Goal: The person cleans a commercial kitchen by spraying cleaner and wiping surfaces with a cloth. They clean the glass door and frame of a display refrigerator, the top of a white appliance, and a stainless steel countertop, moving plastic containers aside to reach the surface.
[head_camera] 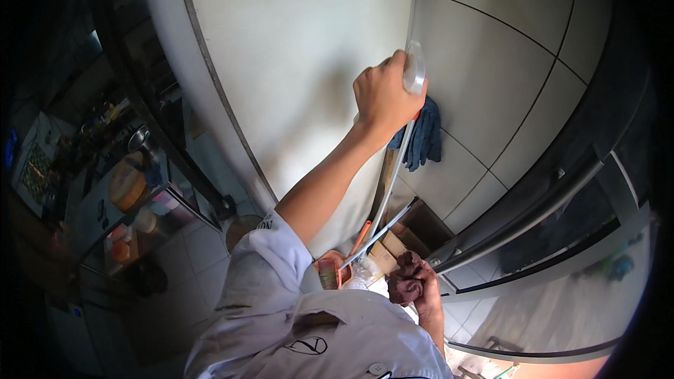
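My left hand (387,92) is raised in front of me, fingers curled around a clear plastic container (416,68). Only its rounded end shows; my hand hides the rest. A small orange part (416,115) shows just below the hand. In my right hand (429,289), low and near my body, is a crumpled dark maroon cloth (406,279). Beyond the left hand stands the broad white side of a refrigerator-like cabinet (274,63). A pale pole (392,181) runs down from behind the left hand, in the gap beside the cabinet.
A dark blue cloth (424,134) hangs against the tiled wall (474,79). Below are a broom head (330,272), an orange dustpan (346,272) and cardboard boxes (392,245). A dark handle bar (526,221) curves along the right. A cluttered worktable (95,210) stands left.
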The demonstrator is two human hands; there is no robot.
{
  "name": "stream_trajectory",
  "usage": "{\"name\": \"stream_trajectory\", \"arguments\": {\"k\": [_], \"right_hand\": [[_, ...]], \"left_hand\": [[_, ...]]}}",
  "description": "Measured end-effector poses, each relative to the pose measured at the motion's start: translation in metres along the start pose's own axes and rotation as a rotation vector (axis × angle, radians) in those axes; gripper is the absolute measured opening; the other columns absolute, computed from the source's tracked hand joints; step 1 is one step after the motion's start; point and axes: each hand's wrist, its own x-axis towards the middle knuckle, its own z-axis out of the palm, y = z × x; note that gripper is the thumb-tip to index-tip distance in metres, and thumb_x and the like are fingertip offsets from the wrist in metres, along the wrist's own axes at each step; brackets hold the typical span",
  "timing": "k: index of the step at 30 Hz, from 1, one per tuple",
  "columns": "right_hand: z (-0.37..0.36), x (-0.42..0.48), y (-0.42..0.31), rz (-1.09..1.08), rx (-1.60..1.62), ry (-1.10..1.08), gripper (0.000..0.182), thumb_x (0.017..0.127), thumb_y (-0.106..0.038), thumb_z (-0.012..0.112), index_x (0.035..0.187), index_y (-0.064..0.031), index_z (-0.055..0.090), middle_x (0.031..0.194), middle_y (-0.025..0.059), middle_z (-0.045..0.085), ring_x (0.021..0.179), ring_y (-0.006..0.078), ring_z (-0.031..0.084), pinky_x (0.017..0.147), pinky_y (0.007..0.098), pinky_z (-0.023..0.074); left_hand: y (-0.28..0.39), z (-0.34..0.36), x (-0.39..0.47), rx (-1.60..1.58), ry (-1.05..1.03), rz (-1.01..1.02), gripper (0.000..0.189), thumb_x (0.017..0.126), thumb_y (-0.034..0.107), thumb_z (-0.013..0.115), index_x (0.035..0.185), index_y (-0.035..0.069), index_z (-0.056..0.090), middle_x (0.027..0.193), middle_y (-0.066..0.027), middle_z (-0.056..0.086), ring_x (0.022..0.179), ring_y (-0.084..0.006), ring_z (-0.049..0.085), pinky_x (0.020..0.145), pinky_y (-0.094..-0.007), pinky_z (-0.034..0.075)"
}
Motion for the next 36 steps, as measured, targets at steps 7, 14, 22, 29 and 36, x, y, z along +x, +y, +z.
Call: {"name": "stream_trajectory", "arguments": {"k": [7, 14, 22, 29, 36], "right_hand": [[-0.036, 0.019, 0.002, 0.045, 0.017, -0.038, 0.052, 0.073, -0.009, 0.051, 0.123, 0.002, 0.062, 0.115, 0.0125, 0.068, 0.101, 0.024, 0.067, 0.093, 0.0347, 0.0545], [-0.038, 0.021, -0.003, 0.112, -0.009, -0.044, 0.048, 0.075, -0.007, 0.051, 0.12, 0.002, 0.061, 0.109, 0.0095, 0.067, 0.096, 0.0198, 0.066, 0.087, 0.0327, 0.0542], [-0.024, 0.023, -0.014, 0.154, -0.059, -0.005, 0.047, 0.075, -0.007, 0.052, 0.12, 0.0047, 0.059, 0.108, 0.0105, 0.067, 0.095, 0.0197, 0.066, 0.085, 0.0318, 0.0543], [-0.025, 0.027, -0.005, 0.192, -0.092, -0.055, 0.049, 0.075, -0.006, 0.052, 0.121, 0.0057, 0.058, 0.111, 0.0134, 0.067, 0.098, 0.0214, 0.066, 0.088, 0.0319, 0.0546], [-0.027, 0.018, -0.001, 0.176, -0.053, -0.01, 0.046, 0.074, -0.006, 0.052, 0.118, 0.0054, 0.059, 0.113, 0.0149, 0.067, 0.102, 0.0228, 0.066, 0.094, 0.0334, 0.0527]], "left_hand": [[-0.028, 0.028, -0.073, 0.05, -0.025, -0.071, 0.016, 0.086, 0.018, 0.069, 0.083, 0.005, 0.06, 0.063, -0.0173, 0.064, 0.061, -0.0429, 0.065, 0.058, -0.0502, 0.051], [-0.075, -0.01, -0.167, 0.052, 0.105, -0.152, 0.014, 0.085, 0.017, 0.071, 0.086, 0.008, 0.061, 0.069, -0.0138, 0.064, 0.06, -0.0386, 0.064, 0.059, -0.0458, 0.052], [-0.081, -0.118, -0.227, 0.304, 0.324, -0.265, 0.015, 0.086, 0.015, 0.074, 0.082, 0.005, 0.064, 0.069, -0.0126, 0.066, 0.064, -0.0341, 0.067, 0.059, -0.0421, 0.052], [-0.1, -0.133, -0.256, 0.442, 0.298, -0.347, 0.019, 0.088, 0.018, 0.075, 0.078, 0.007, 0.063, 0.062, -0.0134, 0.062, 0.055, -0.0345, 0.064, 0.053, -0.0411, 0.047], [-0.098, -0.098, -0.317, 0.362, 0.148, -0.434, 0.02, 0.092, 0.022, 0.073, 0.081, 0.008, 0.064, 0.063, -0.0151, 0.063, 0.057, -0.0364, 0.066, 0.055, -0.0437, 0.048]]}}
